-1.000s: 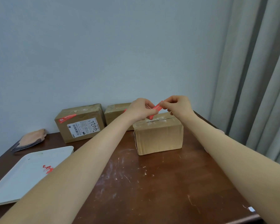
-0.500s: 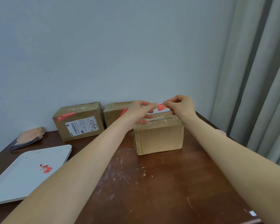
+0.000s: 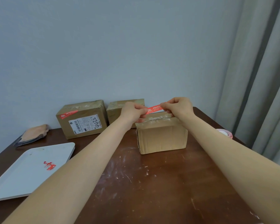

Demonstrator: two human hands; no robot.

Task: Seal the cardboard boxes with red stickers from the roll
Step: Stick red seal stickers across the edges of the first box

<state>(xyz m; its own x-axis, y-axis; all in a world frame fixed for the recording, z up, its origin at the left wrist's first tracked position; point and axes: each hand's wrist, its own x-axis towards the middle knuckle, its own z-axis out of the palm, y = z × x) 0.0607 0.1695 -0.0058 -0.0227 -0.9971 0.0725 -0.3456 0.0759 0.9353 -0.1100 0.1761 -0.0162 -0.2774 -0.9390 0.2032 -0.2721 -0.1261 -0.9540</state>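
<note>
On the table [image 3: 152,191], above the near box [image 3: 162,138], the left hand [image 3: 132,110] and right hand [image 3: 178,105] have drawn apart since a second ago. Each pinches one end of the red sticker [image 3: 153,109], now pulled flat and taut just over the box's top seam. It looks ready to be pressed down. The tray [image 3: 23,175] holds only small red scraps [image 3: 49,165]. All three boxes are closed, their contents hidden. The left back box [image 3: 82,120] already wears a red strip; the other back box [image 3: 116,109] is partly hidden. The roll [image 3: 225,133] lies at the table's right edge.
</note>
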